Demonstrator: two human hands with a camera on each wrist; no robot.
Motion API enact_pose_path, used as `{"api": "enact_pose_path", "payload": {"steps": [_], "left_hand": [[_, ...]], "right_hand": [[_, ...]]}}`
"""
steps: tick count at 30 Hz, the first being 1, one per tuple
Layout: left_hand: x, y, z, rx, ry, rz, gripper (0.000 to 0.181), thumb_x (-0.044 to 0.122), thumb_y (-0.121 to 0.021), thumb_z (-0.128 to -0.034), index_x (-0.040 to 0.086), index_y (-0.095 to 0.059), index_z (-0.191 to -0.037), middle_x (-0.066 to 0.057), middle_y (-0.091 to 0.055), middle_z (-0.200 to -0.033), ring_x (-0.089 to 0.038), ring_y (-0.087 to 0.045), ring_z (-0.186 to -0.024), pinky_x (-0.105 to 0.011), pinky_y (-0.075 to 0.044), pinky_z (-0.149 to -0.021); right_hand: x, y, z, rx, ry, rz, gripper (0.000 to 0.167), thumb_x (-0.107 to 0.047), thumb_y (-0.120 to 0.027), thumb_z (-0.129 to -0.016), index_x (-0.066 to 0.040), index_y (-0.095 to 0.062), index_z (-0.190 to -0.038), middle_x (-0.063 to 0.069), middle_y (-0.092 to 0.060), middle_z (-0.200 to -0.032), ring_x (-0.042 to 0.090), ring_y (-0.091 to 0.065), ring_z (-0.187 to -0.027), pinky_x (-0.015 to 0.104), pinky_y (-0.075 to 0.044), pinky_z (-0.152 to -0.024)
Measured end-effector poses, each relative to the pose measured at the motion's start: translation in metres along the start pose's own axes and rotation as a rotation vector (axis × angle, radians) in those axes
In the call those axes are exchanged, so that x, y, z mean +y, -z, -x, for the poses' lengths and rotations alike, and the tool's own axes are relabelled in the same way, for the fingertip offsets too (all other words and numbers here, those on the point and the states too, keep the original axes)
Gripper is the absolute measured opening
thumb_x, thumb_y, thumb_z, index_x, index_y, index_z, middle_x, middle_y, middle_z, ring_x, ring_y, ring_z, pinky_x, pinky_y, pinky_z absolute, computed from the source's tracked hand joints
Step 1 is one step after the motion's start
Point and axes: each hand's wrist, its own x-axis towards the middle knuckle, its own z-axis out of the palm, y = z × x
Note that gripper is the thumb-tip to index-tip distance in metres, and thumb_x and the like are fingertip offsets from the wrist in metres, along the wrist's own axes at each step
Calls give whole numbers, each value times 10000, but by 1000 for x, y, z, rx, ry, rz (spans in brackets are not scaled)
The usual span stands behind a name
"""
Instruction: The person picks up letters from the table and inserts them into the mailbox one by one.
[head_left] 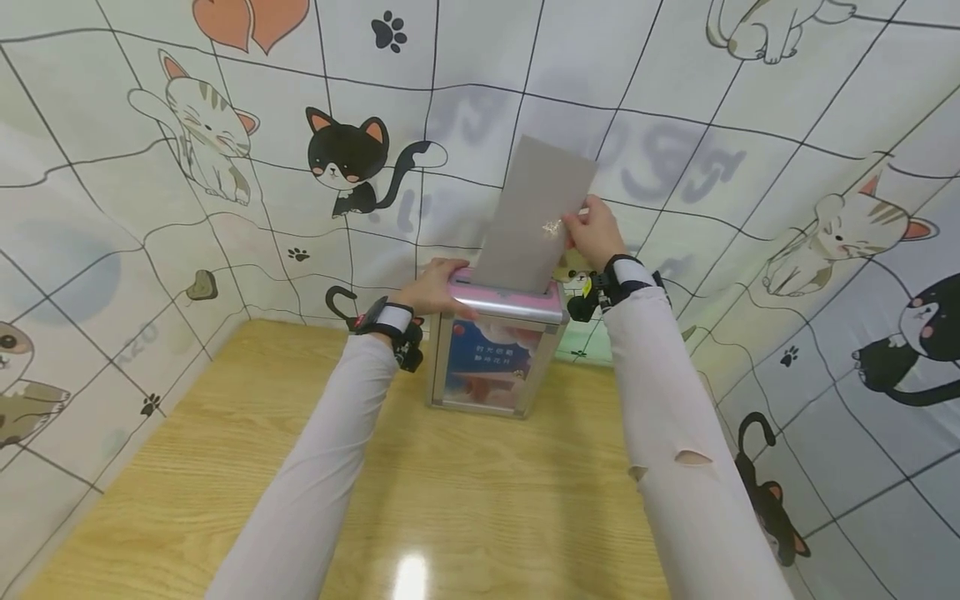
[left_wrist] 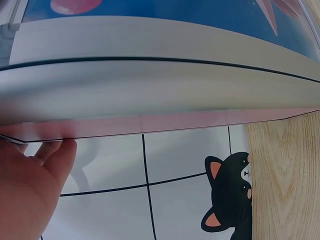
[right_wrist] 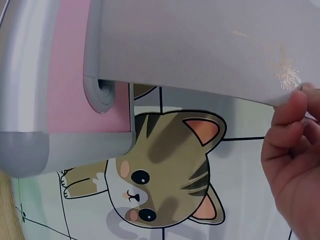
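Observation:
A letter box (head_left: 487, 362) with a pink and silver top and a blue printed front panel stands on the wooden table. My left hand (head_left: 433, 290) grips its top at the left corner; in the left wrist view, fingertips (left_wrist: 62, 155) touch the top's edge. A flat grey card (head_left: 536, 208) with a small gold print stands tilted in the slot (right_wrist: 102, 95) on top, its lower end hidden inside. My right hand (head_left: 596, 233) pinches the card's right edge between thumb and fingers, above the box. Whether the card is an envelope I cannot tell.
The wooden table (head_left: 465, 492) runs from the box towards me. White cloth (head_left: 480, 83) printed with cats and grid lines hangs close behind the box and along both sides. Dark wrist straps with cameras (head_left: 592, 296) sit on both wrists.

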Motion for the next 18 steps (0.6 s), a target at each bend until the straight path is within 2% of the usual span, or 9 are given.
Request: {"api": "enact_pose_path", "payload": {"steps": [6, 10, 13, 16, 18], "left_hand": [[-2, -1, -2, -5, 2, -1, 1011, 392, -797, -610, 119, -263, -1424, -142, -246, -1397, -282, -332, -1188, -457, -348, -971], [-2, -1, -3, -12, 11, 12, 1026, 404, -799, -603, 121, -256, -1426, -140, -241, -1394, -282, -339, -1173, -457, -360, -958], [-2, -1, -3, -11, 8, 29, 1027, 396, -802, -603, 114, -255, -1425, -143, -232, -1399, -286, -324, -1182, -465, -354, -962], [-2, -1, -3, -10, 3, 36, 1015, 382, -804, -606, 110, -265, -1421, -141, -233, -1401, -282, -312, -1194, -460, -344, -972], [-4, -2, -3, -12, 3, 37, 1006, 374, -806, -606, 111, -274, -1418, -136, -243, -1396, -277, -312, -1192, -451, -344, -972]], "right_hand": [[-1, -9, 0, -10, 1, 65, 364, -216, -431, -954, -4, -411, -1249, 185, -576, -959, 160, -524, -629, 227, -402, -543], [1, -17, 2, -57, -28, 92, 355, -208, -438, -951, 9, -423, -1231, 207, -575, -1015, 229, -557, -704, 268, -438, -615], [5, -22, 3, -82, -36, 112, 383, -218, -437, -951, 18, -413, -1253, 204, -545, -1123, 256, -556, -816, 312, -461, -694], [11, -24, 5, -86, -24, 84, 408, -220, -434, -953, 14, -383, -1283, 207, -516, -1181, 276, -546, -886, 355, -474, -735], [13, -23, 7, -66, 1, 30, 393, -211, -435, -952, -3, -378, -1280, 201, -543, -1142, 247, -553, -850, 353, -485, -717]]}}
